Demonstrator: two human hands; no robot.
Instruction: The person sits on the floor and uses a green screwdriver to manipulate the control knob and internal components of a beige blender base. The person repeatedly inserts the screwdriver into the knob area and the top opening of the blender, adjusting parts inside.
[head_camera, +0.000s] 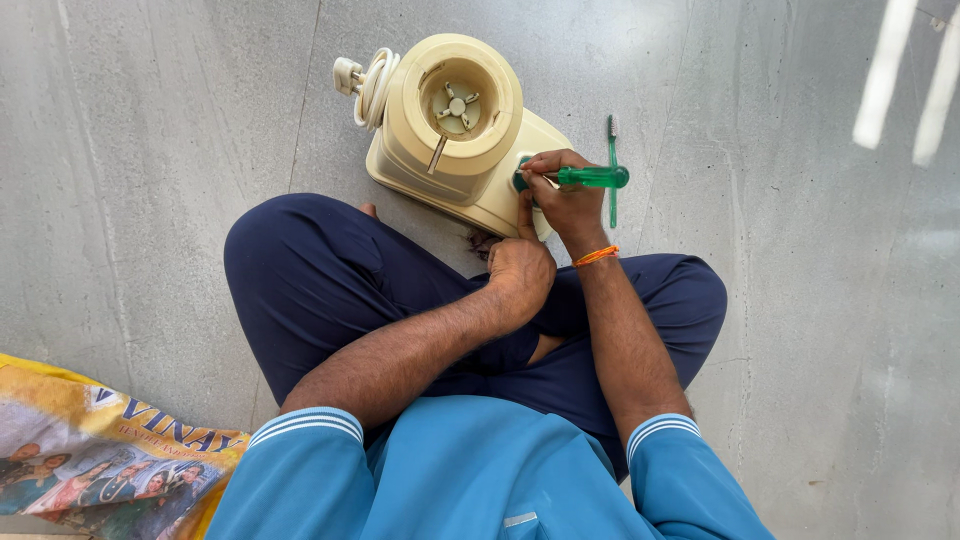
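A cream-coloured mixer base (455, 135) stands on the grey floor in front of my crossed legs, its white cord (372, 85) coiled at the back left. My right hand (562, 195) grips a screwdriver with a green handle (595, 177), its tip at the green knob (521, 180) on the base's front right. My left hand (520, 268) is closed and presses the base's near edge with the thumb up against it. A green toothbrush (612, 165) lies on the floor just right of the base, partly behind the screwdriver.
I sit cross-legged in dark blue trousers (310, 280) on a grey stone floor (150, 150). A yellow printed bag (100, 450) lies at the lower left. Bright light streaks (905, 75) fall on the floor at the upper right.
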